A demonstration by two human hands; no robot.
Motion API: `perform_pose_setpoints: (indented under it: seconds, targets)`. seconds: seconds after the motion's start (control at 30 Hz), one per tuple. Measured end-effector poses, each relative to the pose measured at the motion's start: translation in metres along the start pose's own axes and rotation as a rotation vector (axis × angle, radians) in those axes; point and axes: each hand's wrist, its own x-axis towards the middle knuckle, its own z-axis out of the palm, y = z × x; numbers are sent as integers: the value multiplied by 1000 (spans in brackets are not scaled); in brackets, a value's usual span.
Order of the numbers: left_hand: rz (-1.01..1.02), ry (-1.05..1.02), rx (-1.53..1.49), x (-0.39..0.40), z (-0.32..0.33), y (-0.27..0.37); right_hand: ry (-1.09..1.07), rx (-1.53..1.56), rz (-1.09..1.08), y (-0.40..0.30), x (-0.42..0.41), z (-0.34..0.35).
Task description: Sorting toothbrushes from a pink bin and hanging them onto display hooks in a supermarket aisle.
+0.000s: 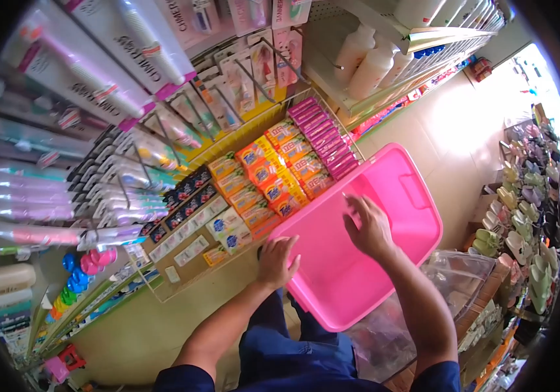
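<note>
A bright pink plastic storage bin [331, 255] lies in front of me, its hollow inside facing up. My left hand [277, 259] is at the bin's left rim, fingers and thumb reaching over the edge; whether it grips the rim is unclear. Over the inside of the bin, my right hand [370, 228] has its fingers apart and holds nothing. Just beyond the bin's far rim, a wire basket [182, 289] holds rows of boxed goods. Among them are orange Tide soap packs [280, 188], purple boxes [321, 134] and white packs [228, 230].
Packaged toothbrushes [128, 54] hang on metal hooks at the upper left. White bottles [366, 63] stand on a shelf at the upper right. Slippers [520, 210] fill a rack on the right. Clear plastic wrap [383, 333] and a cardboard box [481, 299] are beside the bin.
</note>
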Motion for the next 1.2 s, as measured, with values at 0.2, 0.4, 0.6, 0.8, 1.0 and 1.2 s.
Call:
perform_pose_setpoints:
  seconds: [0.2, 0.4, 0.6, 0.8, 1.0, 1.2]
  targets:
    - [69, 1, 56, 0, 7, 1, 193, 162, -47, 11, 155, 20]
    - [74, 74, 102, 4, 11, 4, 348, 229, 74, 37, 273, 36]
    - [54, 144, 102, 2, 17, 5, 362, 390, -145, 16, 333, 47]
    - [53, 132, 116, 3, 20, 6, 442, 307, -11, 5, 342, 40]
    - [40, 130, 113, 5, 22, 7, 283, 363, -45, 26, 353, 27]
    - [51, 138, 98, 1, 21, 3, 25, 589, -208, 45, 343, 16]
